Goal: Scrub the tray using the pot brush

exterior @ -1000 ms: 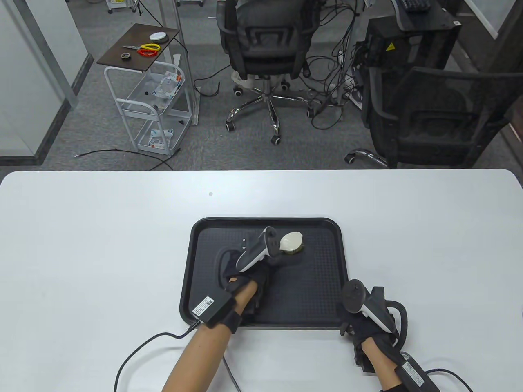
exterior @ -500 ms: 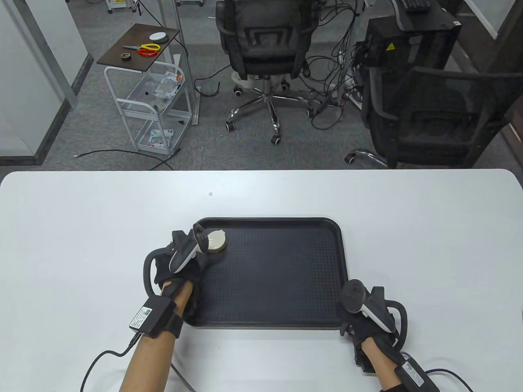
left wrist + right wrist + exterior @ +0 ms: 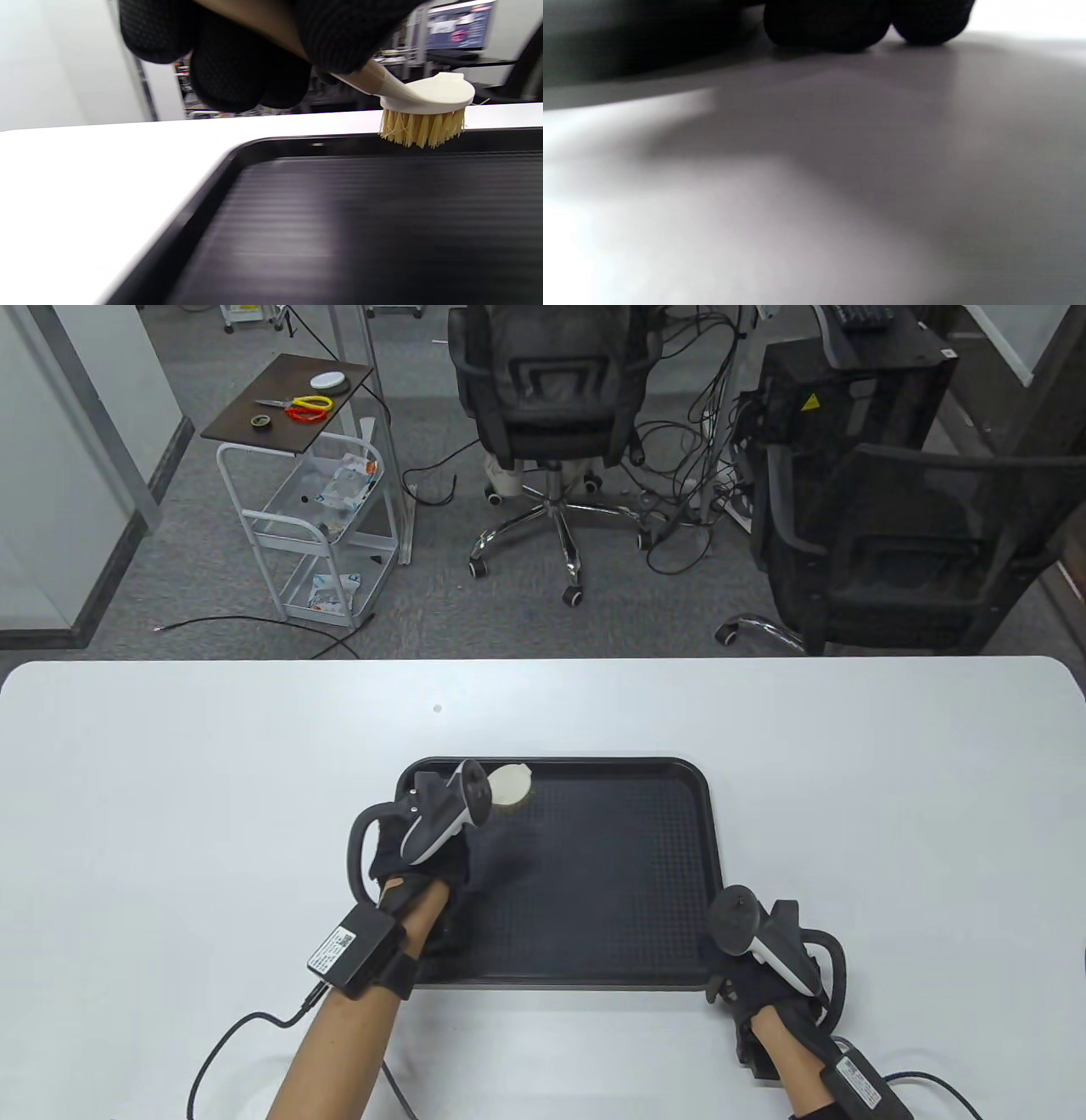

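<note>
A: While the left hand [image 3: 424, 848] curls round the handle of the pot brush [image 3: 512, 785], we log item one: brush head at the tray's far rim, left of centre, bristles down against the inner edge by the wrist view.

B: Item two, the tray [image 3: 679, 857]: black, ribbed, flat on the white table [image 3: 170, 780], near edge towards us. And what has changed?

A: A second ago we had the brush near the tray's middle; half a second ago at the far-left corner. Now it sits a little right of that corner, along the far rim. We read this as sweeping strokes, scrubbing under way, with the right half and near strip possibly not yet covered.

B: Item three, the right hand [image 3: 768, 976]?

A: Unmoved at the tray's near-right corner, resting on the table. Whether its fingers grip the rim or merely lie beside it we cannot tell.
</note>
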